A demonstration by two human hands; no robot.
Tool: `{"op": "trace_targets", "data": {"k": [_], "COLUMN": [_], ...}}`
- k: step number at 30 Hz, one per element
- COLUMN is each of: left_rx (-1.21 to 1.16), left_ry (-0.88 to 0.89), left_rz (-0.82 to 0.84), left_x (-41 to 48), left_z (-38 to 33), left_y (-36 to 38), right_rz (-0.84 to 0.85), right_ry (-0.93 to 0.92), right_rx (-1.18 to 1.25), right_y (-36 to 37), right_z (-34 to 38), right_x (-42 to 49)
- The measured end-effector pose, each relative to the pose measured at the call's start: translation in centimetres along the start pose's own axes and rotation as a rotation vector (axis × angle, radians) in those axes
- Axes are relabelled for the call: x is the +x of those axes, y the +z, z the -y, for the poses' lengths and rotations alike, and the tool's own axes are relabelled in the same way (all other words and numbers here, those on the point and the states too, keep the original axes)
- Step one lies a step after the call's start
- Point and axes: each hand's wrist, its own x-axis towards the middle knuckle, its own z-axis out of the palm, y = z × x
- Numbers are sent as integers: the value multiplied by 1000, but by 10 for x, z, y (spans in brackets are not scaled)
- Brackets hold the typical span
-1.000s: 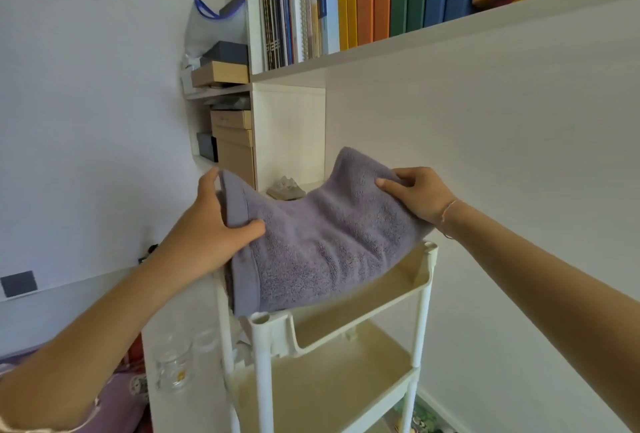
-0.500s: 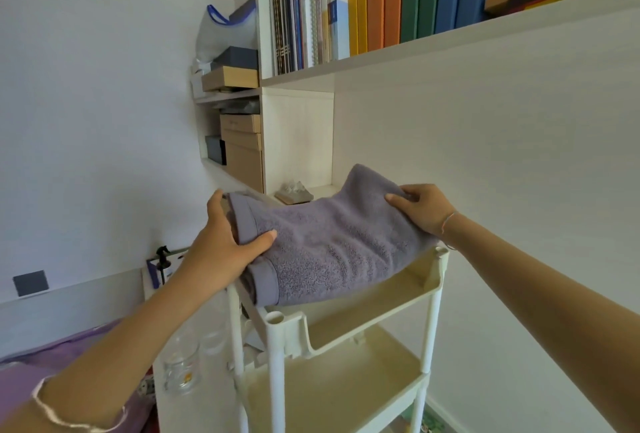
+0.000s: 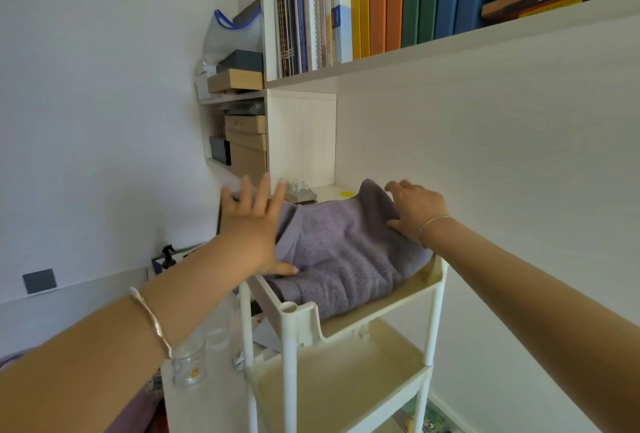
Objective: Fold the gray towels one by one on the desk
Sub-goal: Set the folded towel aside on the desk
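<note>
Gray towel (image 3: 346,259) folded in cart tray (image 3: 434,282) | left hand (image 3: 251,228) grip spread, right hand (image 3: 417,212) resting loose | pat flat, keep folds

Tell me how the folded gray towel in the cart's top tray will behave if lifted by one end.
Probably floppy: the gray towel sags and wrinkles across the top tray, so a lifted end would likely droop and unfold. Its looped pile looks grippy, hardly slippery.
</note>
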Motion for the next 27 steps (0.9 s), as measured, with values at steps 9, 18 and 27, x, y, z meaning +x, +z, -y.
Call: {"op": "trace_targets", "data": {"k": [9, 18, 27], "left_rx": [-197, -169, -375], "left_ry": [170, 100, 319], "left_rz": [270, 404, 175], "left_x": [-9, -25, -59], "left_z": [-33, -40, -41], "left_y": [5, -6, 6], "right_rz": [437, 486, 315], "right_ry": [-230, -195, -256], "right_rx": [259, 286, 513], "right_y": [8, 32, 24], "right_z": [20, 22, 19], "right_x": [-21, -47, -102]}}
